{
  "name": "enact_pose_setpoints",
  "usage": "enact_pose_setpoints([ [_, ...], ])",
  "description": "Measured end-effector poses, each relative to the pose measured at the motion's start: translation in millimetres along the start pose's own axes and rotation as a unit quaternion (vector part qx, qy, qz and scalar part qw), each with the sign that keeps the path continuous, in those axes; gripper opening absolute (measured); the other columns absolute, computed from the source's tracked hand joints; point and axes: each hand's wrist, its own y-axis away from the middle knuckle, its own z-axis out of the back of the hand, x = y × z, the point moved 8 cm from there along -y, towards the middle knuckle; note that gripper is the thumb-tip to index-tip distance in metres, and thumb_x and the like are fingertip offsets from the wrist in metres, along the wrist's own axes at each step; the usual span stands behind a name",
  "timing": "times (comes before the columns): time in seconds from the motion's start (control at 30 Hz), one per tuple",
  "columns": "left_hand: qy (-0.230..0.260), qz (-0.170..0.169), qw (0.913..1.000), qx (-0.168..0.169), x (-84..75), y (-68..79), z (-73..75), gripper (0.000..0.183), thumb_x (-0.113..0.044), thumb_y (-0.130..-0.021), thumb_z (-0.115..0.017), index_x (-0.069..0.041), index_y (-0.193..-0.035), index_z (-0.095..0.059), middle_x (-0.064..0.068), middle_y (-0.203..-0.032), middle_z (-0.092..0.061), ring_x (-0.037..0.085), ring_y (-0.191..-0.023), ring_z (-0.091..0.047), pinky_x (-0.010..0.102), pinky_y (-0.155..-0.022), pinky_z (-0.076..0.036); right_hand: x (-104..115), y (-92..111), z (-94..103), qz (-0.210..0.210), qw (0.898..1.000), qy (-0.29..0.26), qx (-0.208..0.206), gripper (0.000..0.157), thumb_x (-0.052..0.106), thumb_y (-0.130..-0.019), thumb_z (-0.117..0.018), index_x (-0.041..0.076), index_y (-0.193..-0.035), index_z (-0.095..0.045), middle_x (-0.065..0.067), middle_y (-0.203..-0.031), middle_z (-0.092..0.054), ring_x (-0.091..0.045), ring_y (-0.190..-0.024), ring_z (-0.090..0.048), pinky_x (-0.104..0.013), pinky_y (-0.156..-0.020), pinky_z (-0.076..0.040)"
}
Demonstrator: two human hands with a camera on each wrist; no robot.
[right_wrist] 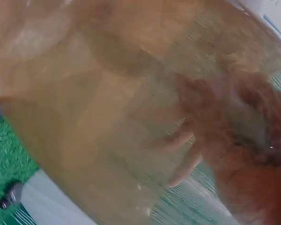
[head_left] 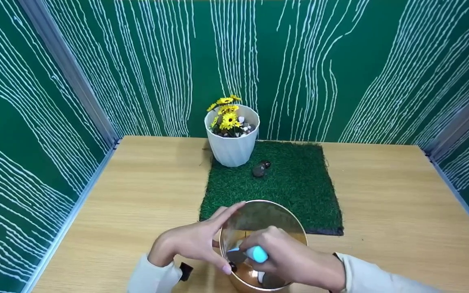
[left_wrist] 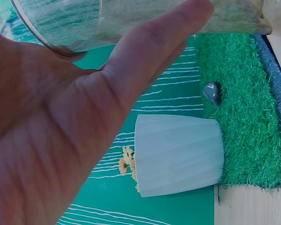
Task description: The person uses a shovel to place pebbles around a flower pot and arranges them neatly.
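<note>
A clear, amber-tinted glass vessel (head_left: 263,213) with a pale rim stands at the table's front edge. My left hand (head_left: 196,242) holds it from the left, thumb at the near rim and fingers along the far side; its fingers lie against the glass (left_wrist: 150,14) in the left wrist view. My right hand (head_left: 279,252) reaches down inside and grips a stubby tool with a rounded light-blue end (head_left: 259,254). The tool's working end is mostly hidden. Dark stones (head_left: 273,281) and a white one (head_left: 260,277) show low in the vessel. The right wrist view looks blurrily through glass.
Behind the vessel lies a green artificial-grass mat (head_left: 234,183) bearing two dark stones (head_left: 260,169). A white ribbed pot (head_left: 234,150) with yellow flowers (head_left: 228,120) and pebbles stands at its back left corner. Green, white-lined panels (head_left: 202,61) enclose the wooden table (head_left: 149,183).
</note>
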Motion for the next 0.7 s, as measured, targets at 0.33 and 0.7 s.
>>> enact_pose_setpoints([
  [0.33, 0.003, -0.007, 1.0000, 0.005, -1.0, -0.8, 0.0, 0.127, -0.068, -0.080, -0.083, -0.039, -0.170, 0.002, 0.002, -0.174, -0.012, 0.023, -0.158, -0.027, 0.038, -0.125, -0.034, -8.5, 0.9, 5.1, -0.030, 0.997, -0.077, 0.000, 0.009, 0.002, -0.088, -0.073, 0.003, -0.090, -0.082, -0.003, -0.081, -0.080, 0.011, -0.068, -0.055, -0.013, -0.063, -0.052],
  [0.7, -0.007, -0.014, 0.9999, 0.005, -2.0, -1.4, -0.8, 0.128, -0.073, -0.079, -0.080, -0.039, -0.170, 0.003, 0.001, -0.174, -0.012, 0.023, -0.160, -0.022, 0.048, -0.128, -0.030, -11.8, 7.3, 10.6, -0.052, 0.996, -0.055, 0.041, 0.010, 0.000, -0.085, -0.074, 0.007, -0.087, -0.081, 0.004, -0.082, -0.080, 0.009, -0.072, -0.059, -0.015, -0.067, -0.054],
])
